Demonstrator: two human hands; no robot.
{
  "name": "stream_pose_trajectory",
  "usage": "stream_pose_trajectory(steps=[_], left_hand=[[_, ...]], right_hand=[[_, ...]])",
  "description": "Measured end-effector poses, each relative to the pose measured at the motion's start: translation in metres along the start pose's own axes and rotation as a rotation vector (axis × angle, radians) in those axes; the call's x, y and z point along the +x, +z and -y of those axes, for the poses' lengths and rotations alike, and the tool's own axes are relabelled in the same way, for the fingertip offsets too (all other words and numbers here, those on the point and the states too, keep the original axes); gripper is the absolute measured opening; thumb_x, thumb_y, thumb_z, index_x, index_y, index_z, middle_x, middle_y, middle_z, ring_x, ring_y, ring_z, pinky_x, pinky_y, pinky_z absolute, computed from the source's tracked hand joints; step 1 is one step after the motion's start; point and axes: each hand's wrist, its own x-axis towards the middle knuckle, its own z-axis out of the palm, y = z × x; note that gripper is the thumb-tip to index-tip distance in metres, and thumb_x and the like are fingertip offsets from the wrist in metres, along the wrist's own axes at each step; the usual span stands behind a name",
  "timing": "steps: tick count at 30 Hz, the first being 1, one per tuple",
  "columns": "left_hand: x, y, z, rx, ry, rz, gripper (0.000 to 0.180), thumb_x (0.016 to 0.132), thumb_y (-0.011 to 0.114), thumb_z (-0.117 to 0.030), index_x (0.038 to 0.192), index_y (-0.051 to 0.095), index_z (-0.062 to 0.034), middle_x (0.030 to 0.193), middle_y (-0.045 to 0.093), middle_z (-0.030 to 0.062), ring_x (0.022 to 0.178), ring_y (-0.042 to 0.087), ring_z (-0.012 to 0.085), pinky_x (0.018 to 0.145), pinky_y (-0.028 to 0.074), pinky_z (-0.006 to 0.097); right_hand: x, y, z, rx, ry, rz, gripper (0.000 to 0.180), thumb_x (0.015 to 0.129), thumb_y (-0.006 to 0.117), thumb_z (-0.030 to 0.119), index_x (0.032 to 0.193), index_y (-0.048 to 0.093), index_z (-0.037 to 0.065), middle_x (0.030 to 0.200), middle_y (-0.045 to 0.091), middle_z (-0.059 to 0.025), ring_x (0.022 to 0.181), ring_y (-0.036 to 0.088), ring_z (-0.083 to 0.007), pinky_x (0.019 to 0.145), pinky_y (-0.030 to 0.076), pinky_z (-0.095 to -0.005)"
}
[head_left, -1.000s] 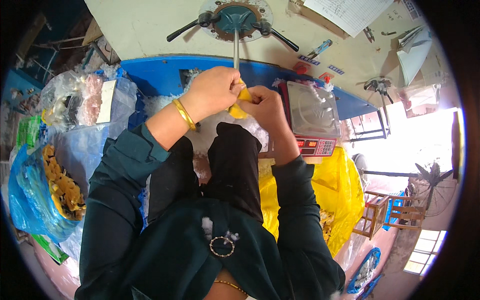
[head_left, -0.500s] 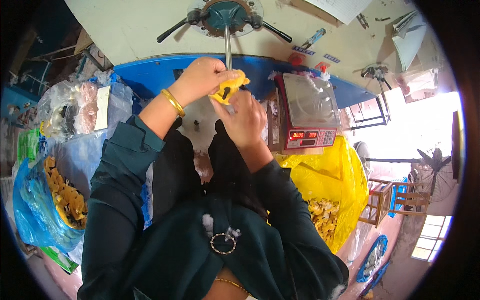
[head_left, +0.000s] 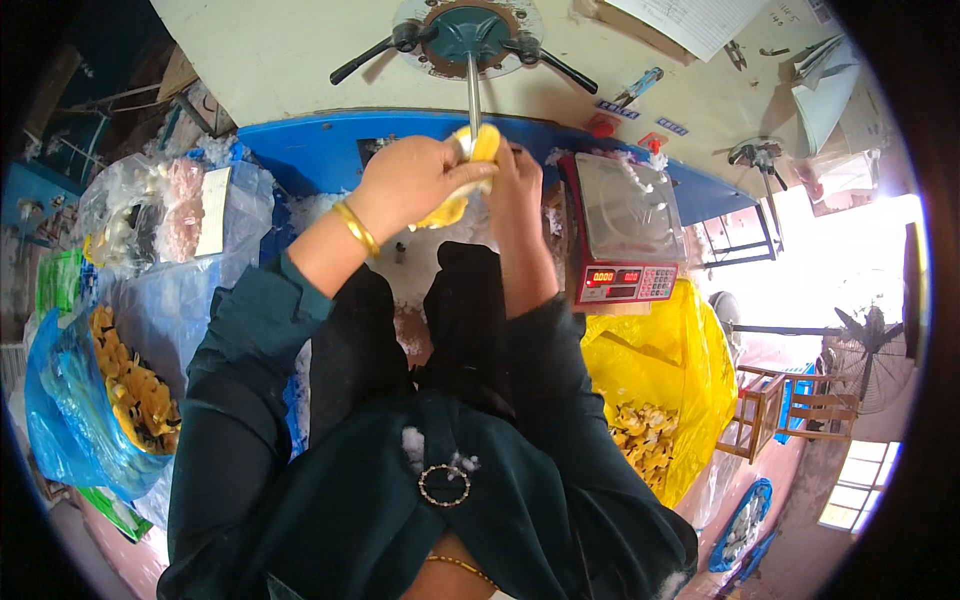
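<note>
I am watching my left hand (head_left: pixel 415 180) closing its grip around a yellow soft toy (head_left: pixel 470 165), my right hand (head_left: pixel 515 185) pinching it from the other side, both equally near. The toy is sitting upright against the metal rod (head_left: pixel 473 95) just beyond. Farther off, a scale (head_left: pixel 625 235) is resting on the blue desk (head_left: pixel 320 150).

Yellow toy (head_left: pixel 478 160) mostly hidden — gripped by both hands.
</note>
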Motion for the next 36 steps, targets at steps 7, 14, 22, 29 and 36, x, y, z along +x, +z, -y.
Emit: stream_pose_trajectory(steps=[7,14,22,29,36], left_hand=[[-0.018,0.001,-0.014,0.062,0.104,-0.199,0.04,0.08,0.07,-0.041,0.084,0.056,-0.004,0.071,0.062,0.0114,0.065,0.06,0.0307,0.056,0.046,0.039],[-0.038,0.014,-0.001,0.03,0.016,-0.207,0.035,0.077,0.072,-0.035,0.081,0.058,-0.0036,0.073,0.062,0.0114,0.065,0.061,0.0306,0.056,0.047,0.038],[-0.059,0.017,0.004,0.068,0.118,-0.258,0.032,0.072,0.076,-0.024,0.091,0.059,-0.0042,0.078,0.062,0.012,0.068,0.061,0.031,0.059,0.048,0.038],[-0.082,0.008,-0.023,-0.187,-0.055,-0.44,0.047,0.069,0.081,-0.035,0.094,0.056,-0.0037,0.075,0.055,0.0093,0.07,0.056,0.0267,0.065,0.047,0.034],[-0.031,0.014,-0.005,-1.051,-0.536,0.05,0.051,0.088,0.062,-0.049,0.092,0.059,0.0023,0.072,0.063,0.0058,0.054,0.061,0.0105,0.047,0.047,0.02]], right_hand=[[0.057,0.007,0.031,-0.109,0.252,0.119,0.027,0.09,0.052,0.021,0.08,0.061,-0.003,0.072,0.063,-0.01,0.065,0.062,-0.0188,0.056,0.049,-0.0329],[-0.004,0.007,-0.014,-0.19,-0.044,-0.063,0.034,0.098,0.047,0.026,0.087,0.06,-0.003,0.077,0.063,-0.0062,0.068,0.058,-0.0122,0.062,0.047,-0.0253],[-0.061,0.022,-0.007,-0.111,-0.185,-0.202,0.033,0.097,0.051,0.027,0.101,0.053,-0.005,0.088,0.061,-0.0151,0.079,0.061,-0.0193,0.07,0.048,-0.0326],[-0.054,-0.003,0.037,0.358,0.367,0.137,0.032,0.093,0.048,0.023,0.109,0.056,-0.004,0.093,0.064,-0.0131,0.081,0.065,-0.0191,0.068,0.055,-0.031],[0.037,0.002,0.003,0.389,0.503,0.331,0.031,0.095,0.05,0.025,0.108,0.058,-0.002,0.091,0.065,-0.0113,0.078,0.066,-0.0203,0.066,0.054,-0.033]])
